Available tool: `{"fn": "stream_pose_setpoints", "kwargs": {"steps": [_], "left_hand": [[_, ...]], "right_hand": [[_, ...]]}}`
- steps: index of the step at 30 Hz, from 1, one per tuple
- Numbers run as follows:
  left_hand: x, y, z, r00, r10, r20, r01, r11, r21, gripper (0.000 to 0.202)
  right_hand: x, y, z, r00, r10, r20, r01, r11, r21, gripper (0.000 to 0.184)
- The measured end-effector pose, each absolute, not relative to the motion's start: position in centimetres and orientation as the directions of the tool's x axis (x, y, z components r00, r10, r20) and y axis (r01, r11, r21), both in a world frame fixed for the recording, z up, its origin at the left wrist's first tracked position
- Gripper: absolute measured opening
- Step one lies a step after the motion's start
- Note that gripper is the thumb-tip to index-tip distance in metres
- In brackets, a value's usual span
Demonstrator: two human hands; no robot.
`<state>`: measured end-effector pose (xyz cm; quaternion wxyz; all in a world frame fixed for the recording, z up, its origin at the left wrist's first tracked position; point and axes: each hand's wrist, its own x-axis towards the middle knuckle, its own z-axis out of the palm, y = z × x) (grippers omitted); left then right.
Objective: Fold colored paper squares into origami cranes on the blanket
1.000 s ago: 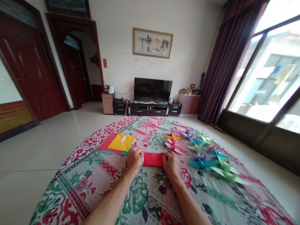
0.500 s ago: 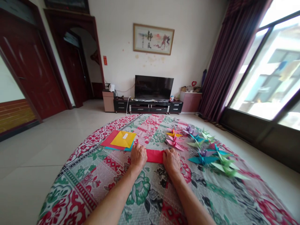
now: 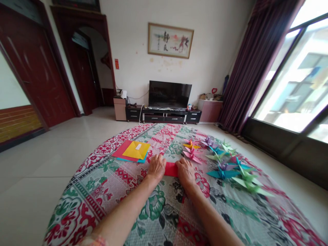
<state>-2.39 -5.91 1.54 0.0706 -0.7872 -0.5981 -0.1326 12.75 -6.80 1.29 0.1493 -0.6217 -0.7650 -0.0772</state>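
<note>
A folded sheet of red paper lies on the flowered tablecloth straight in front of me. Its left end is under the curled fingers of my left hand. At the right end, my right hand has its fingers bent over the paper and closed on it. Both thumbs are mostly hidden, and only the middle stretch of red shows between the hands. Just left of my left hand is a stack of paper sheets, with a yellow sheet on top, a red sheet and a blue sheet below.
Several folded paper cranes stand on the right of the round table, among them a blue crane, a green crane and a pink crane. Past the table are a television on a low cabinet and a purple curtain.
My left hand has shifted right, closer to my right hand, so less of the red paper shows between them. The right hand stays at its end. The whole view has tilted slightly.
</note>
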Motion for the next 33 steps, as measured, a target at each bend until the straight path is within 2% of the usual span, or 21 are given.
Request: {"fn": "stream_pose_setpoints", "kwargs": {"steps": [3, 7, 12, 18, 25, 33], "left_hand": [[-2.2, -5.8, 1.7, 0.250, 0.938, 0.239, 0.960, -0.272, 0.063, 0.031], [-2.4, -6.2, 1.2, 0.230, 0.935, 0.270, 0.961, -0.261, 0.086, 0.029], [-2.5, -7.3, 0.4, 0.193, 0.901, 0.389, 0.950, -0.271, 0.158, 0.024], [-2.7, -8.1, 0.2, 0.203, 0.878, 0.434, 0.933, -0.309, 0.187, 0.028], [-2.7, -8.2, 0.1, 0.196, 0.878, 0.437, 0.940, -0.295, 0.172, 0.030], [-2.7, -8.4, 0.4, 0.204, 0.877, 0.436, 0.940, -0.299, 0.161, 0.033]], "right_hand": [[13.0, -6.6, 1.1, -0.187, 0.937, 0.295, 0.967, 0.228, -0.113, 0.025], [12.5, -7.4, 0.5, -0.091, 0.927, 0.364, 0.965, 0.173, -0.198, 0.023], [11.4, -8.9, 0.2, -0.008, 0.909, 0.416, 0.977, 0.095, -0.189, 0.031], [11.5, -9.7, 0.0, -0.034, 0.902, 0.431, 0.976, 0.122, -0.178, 0.039], [13.5, -9.9, 0.3, -0.072, 0.942, 0.327, 0.973, 0.138, -0.183, 0.028], [16.3, -9.9, 0.1, -0.086, 0.957, 0.276, 0.969, 0.145, -0.202, 0.037]]}}
